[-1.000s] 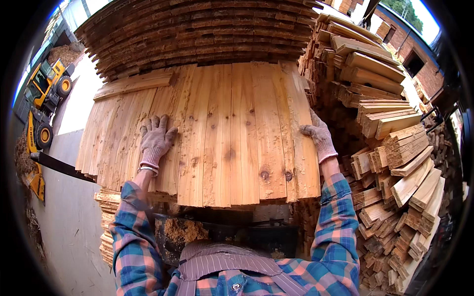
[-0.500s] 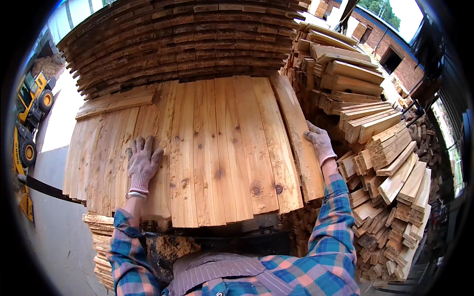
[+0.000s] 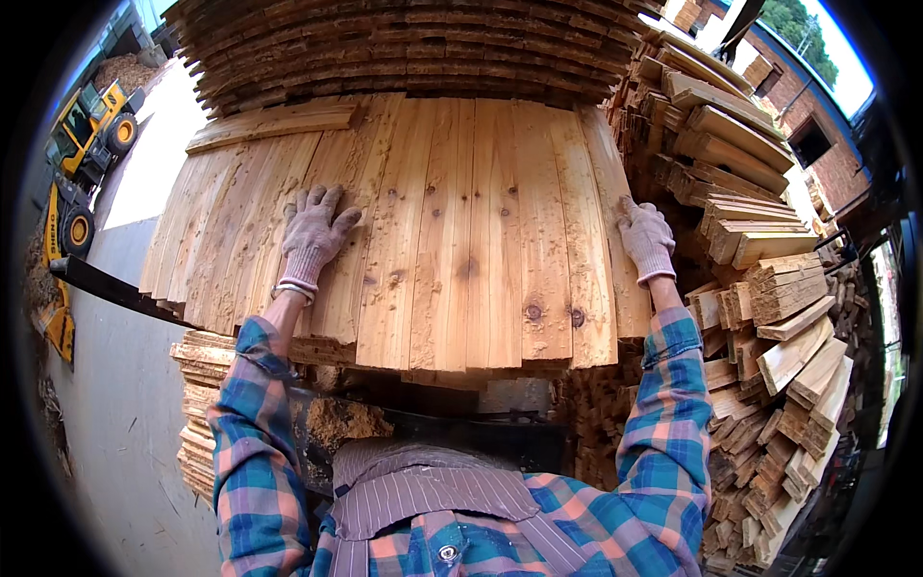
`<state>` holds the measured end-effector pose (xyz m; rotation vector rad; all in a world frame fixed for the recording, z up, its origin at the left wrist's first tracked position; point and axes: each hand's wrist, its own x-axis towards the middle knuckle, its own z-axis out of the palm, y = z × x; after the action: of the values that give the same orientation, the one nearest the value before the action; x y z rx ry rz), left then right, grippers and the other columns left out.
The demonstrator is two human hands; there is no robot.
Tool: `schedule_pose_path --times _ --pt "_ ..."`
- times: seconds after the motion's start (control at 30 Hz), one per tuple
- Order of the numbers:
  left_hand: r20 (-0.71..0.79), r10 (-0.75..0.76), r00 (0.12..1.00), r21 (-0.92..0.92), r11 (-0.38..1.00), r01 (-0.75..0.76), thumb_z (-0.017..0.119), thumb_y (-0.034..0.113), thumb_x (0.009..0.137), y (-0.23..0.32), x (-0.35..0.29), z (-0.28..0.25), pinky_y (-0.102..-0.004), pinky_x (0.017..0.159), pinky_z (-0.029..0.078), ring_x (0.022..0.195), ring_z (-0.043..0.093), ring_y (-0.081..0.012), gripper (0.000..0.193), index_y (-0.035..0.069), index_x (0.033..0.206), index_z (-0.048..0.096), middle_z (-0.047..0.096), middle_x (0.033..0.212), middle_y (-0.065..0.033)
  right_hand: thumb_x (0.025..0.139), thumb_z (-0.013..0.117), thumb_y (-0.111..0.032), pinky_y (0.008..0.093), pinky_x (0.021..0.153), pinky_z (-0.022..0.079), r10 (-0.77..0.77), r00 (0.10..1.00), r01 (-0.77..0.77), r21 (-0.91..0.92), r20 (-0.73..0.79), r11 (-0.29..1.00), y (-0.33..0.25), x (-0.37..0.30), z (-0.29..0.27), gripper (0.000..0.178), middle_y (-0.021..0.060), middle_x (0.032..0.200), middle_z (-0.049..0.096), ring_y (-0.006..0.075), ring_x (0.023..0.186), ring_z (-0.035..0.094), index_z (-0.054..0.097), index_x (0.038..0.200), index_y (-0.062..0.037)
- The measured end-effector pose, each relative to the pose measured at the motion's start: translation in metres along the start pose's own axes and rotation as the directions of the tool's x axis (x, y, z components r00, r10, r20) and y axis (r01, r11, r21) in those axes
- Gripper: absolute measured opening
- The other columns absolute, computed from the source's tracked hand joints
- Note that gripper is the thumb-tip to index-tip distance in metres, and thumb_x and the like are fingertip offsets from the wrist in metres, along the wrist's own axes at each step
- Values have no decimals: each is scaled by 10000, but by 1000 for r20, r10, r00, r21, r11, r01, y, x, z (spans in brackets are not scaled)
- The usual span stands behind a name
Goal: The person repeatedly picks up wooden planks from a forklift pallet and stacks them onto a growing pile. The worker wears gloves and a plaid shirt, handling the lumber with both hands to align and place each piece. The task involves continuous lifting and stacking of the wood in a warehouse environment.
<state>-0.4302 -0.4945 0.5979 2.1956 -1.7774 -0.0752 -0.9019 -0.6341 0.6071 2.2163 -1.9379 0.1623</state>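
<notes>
A layer of pale wooden boards (image 3: 442, 269) lies side by side before me, sprinkled with sawdust. My left hand (image 3: 315, 234), in a dusty knitted glove, rests flat on the boards left of the middle, fingers spread and holding nothing. At the right edge of the layer, my gloved right hand (image 3: 646, 238) grips the side of the outermost wooden board (image 3: 609, 183) with bent fingers. That board lies against its neighbour. Across the far left ends of the layer sits one loose short board (image 3: 274, 125).
A tall stack of boards (image 3: 413, 48) rises behind the layer. Heaped cut boards (image 3: 760, 231) crowd the right side. A dark metal bar (image 3: 115, 287) juts out at the left. Beyond it, a yellow loader (image 3: 82, 163) stands on the concrete floor (image 3: 125, 385).
The rightmost board has moved left, closing the gap beside it, with my right hand at its edge. My left hand stays flat on the boards. The view has shifted.
</notes>
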Motion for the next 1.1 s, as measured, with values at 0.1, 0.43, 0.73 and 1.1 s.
schedule_pose_path --times 0.1,0.43,0.73,1.1 --pt "-76 133 988 -555 818 -152 529 528 909 22 -51 -7 -443 993 433 1187 522 -389 626 50 1313 532 574 1254 -203 903 540 -511 418 895 501 -256 933 359 603 -253 712 -21 -91 -40 595 154 1220 597 318 1064 598 507 1365 -138" --pt "-241 498 833 61 865 -499 591 666 700 78 -146 26 -512 1050 349 1172 507 -377 734 64 1117 627 590 1184 -150 803 466 -666 524 1120 181 -431 894 436 14 -123 900 -91 -185 -14 698 179 1347 491 334 1306 393 504 1370 -262" --pt "-299 497 815 22 857 -515 607 623 758 64 -130 35 -496 1059 359 1198 515 -378 672 76 1147 640 603 1212 -166 723 573 -677 513 1126 224 -479 867 493 94 -139 865 -87 -176 -15 803 157 1360 495 342 1297 420 494 1363 -199" --pt "-42 424 905 -259 870 -420 574 461 883 80 -57 16 -452 1141 232 1347 354 -388 641 86 1391 461 444 1422 -194 859 485 -518 504 1158 146 -310 949 311 13 -52 950 -71 -176 11 681 96 1512 335 278 1394 303 269 1483 -354"
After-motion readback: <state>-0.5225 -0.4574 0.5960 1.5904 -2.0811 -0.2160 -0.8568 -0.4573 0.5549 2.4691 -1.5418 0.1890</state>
